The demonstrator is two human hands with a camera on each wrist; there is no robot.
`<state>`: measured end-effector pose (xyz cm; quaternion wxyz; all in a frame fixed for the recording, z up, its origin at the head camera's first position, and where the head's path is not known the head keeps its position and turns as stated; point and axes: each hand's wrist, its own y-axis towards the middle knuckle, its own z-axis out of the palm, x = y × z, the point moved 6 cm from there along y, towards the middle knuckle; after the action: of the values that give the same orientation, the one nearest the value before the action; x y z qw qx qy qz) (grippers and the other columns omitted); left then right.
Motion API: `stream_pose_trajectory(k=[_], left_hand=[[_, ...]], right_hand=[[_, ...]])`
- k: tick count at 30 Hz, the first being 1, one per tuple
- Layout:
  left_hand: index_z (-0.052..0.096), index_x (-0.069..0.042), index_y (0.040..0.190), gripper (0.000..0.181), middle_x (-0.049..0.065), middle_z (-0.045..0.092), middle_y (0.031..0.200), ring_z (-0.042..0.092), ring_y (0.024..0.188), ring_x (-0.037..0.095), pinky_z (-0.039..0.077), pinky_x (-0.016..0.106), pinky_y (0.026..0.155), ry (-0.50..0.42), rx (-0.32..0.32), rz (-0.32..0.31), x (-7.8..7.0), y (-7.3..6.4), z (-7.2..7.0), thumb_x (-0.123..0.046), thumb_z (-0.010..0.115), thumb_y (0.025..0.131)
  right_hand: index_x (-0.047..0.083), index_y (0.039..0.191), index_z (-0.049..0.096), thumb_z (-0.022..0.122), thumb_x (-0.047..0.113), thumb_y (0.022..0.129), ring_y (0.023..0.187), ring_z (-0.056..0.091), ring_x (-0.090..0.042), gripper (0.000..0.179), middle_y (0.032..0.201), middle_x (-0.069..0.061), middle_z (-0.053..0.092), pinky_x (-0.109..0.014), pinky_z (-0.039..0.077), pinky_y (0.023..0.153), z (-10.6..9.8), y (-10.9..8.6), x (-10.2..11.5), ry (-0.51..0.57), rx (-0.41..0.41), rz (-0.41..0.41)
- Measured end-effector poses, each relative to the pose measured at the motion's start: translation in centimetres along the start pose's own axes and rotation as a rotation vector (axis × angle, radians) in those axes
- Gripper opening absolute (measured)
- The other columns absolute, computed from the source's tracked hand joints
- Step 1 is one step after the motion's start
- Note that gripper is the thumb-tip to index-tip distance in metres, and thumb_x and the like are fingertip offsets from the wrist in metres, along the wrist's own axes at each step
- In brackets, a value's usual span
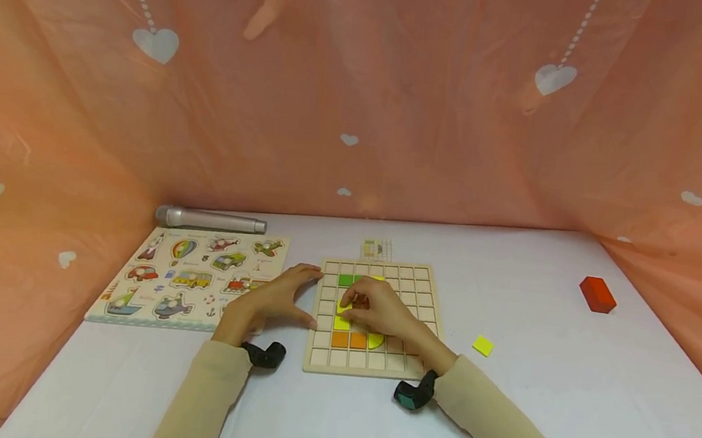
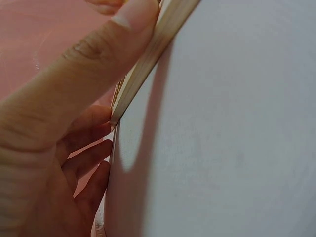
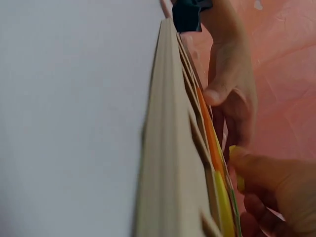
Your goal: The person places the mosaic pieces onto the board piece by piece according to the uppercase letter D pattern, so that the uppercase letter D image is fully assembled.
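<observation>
A wooden grid board lies flat on the white table, with green tiles, orange tiles and a rounded yellow tile set in its squares. My right hand is over the middle of the board and pinches a small yellow tile between thumb and fingers. Part of the grid is hidden beneath that hand. At the board's left edge rests my left hand, thumb and fingers spread apart, with the thumb against the wooden rim.
To the left lies a picture puzzle board with vehicle pieces, a silver microphone behind it. A small patterned card is just beyond the grid board. On the right are a loose yellow tile and a red block.
</observation>
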<state>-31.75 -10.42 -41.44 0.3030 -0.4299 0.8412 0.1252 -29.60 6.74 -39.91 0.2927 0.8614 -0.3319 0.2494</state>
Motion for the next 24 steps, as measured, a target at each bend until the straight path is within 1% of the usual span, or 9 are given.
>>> stream_pose_trajectory(k=[4, 8, 10, 13, 17, 19, 22, 24], left_hand=[[0.036, -0.002, 0.141, 0.096, 0.014, 0.027, 0.148, 0.022, 0.138, 0.031, 0.021, 0.048, 0.112, 0.006, -0.006, 0.014, 0.0, -0.1, 0.0, -0.035, 0.085, 0.064], [0.036, -0.001, 0.141, 0.097, 0.014, 0.028, 0.148, 0.022, 0.138, 0.031, 0.021, 0.047, 0.112, -0.012, -0.012, 0.017, 0.2, -0.1, 0.0, -0.036, 0.085, 0.064], [0.036, -0.002, 0.141, 0.098, 0.013, 0.027, 0.149, 0.022, 0.138, 0.030, 0.020, 0.047, 0.112, -0.015, -0.012, 0.012, 0.2, -0.1, 0.0, -0.036, 0.085, 0.064], [0.036, -0.002, 0.141, 0.098, 0.013, 0.027, 0.149, 0.022, 0.138, 0.030, 0.020, 0.046, 0.112, -0.004, -0.006, 0.007, 0.3, 0.0, 0.0, -0.038, 0.085, 0.064], [0.037, -0.003, 0.141, 0.098, 0.013, 0.027, 0.148, 0.022, 0.138, 0.030, 0.021, 0.046, 0.112, 0.016, -0.006, 0.009, 0.3, 0.1, 0.0, -0.038, 0.085, 0.063], [0.037, -0.003, 0.141, 0.097, 0.013, 0.028, 0.148, 0.023, 0.137, 0.030, 0.021, 0.046, 0.112, 0.018, -0.008, 0.010, 0.3, 0.1, -0.1, -0.038, 0.085, 0.063], [0.037, -0.003, 0.141, 0.098, 0.013, 0.028, 0.148, 0.023, 0.137, 0.030, 0.021, 0.046, 0.112, 0.022, -0.007, 0.010, 0.3, 0.1, -0.1, -0.038, 0.085, 0.063], [0.036, -0.003, 0.141, 0.099, 0.012, 0.027, 0.149, 0.021, 0.138, 0.030, 0.020, 0.047, 0.112, 0.002, -0.003, -0.002, 0.3, 0.1, -0.1, -0.038, 0.085, 0.063]], right_hand=[[0.011, 0.084, 0.069, 0.075, 0.015, 0.079, 0.069, 0.050, -0.007, 0.009, 0.080, 0.003, 0.060, -0.020, 0.045, 0.061, 0.6, 0.2, -0.5, -0.015, -0.023, 0.035], [0.011, 0.080, 0.072, 0.075, 0.015, 0.079, 0.068, 0.049, -0.006, 0.005, 0.080, 0.004, 0.062, -0.019, 0.043, 0.059, 0.7, 0.5, -0.8, -0.025, -0.053, 0.048], [0.011, 0.079, 0.073, 0.074, 0.014, 0.080, 0.070, 0.050, -0.007, 0.003, 0.081, 0.003, 0.063, -0.019, 0.044, 0.060, 0.7, 0.5, -0.8, -0.024, -0.052, 0.052], [0.012, 0.079, 0.074, 0.072, 0.014, 0.081, 0.076, 0.054, -0.009, 0.003, 0.086, 0.002, 0.064, -0.019, 0.047, 0.064, 0.7, 0.5, -0.8, -0.027, -0.026, 0.057], [0.010, 0.089, 0.074, 0.069, 0.013, 0.084, 0.083, 0.054, -0.012, 0.007, 0.095, -0.002, 0.060, -0.021, 0.048, 0.070, 0.4, 0.4, -0.6, -0.029, 0.030, 0.043], [0.008, 0.097, 0.072, 0.068, 0.013, 0.086, 0.081, 0.053, -0.013, 0.013, 0.097, -0.005, 0.057, -0.023, 0.048, 0.069, 0.0, 0.3, -0.5, -0.012, 0.053, 0.031], [0.005, 0.107, 0.067, 0.066, 0.015, 0.087, 0.078, 0.052, -0.013, 0.022, 0.097, -0.007, 0.057, -0.023, 0.048, 0.068, -1.0, -0.1, -0.4, 0.030, 0.067, 0.025], [0.003, 0.113, 0.064, 0.065, 0.014, 0.088, 0.080, 0.053, -0.013, 0.027, 0.098, -0.010, 0.059, -0.025, 0.050, 0.069, -1.9, -0.6, -0.3, 0.066, 0.063, 0.020]])
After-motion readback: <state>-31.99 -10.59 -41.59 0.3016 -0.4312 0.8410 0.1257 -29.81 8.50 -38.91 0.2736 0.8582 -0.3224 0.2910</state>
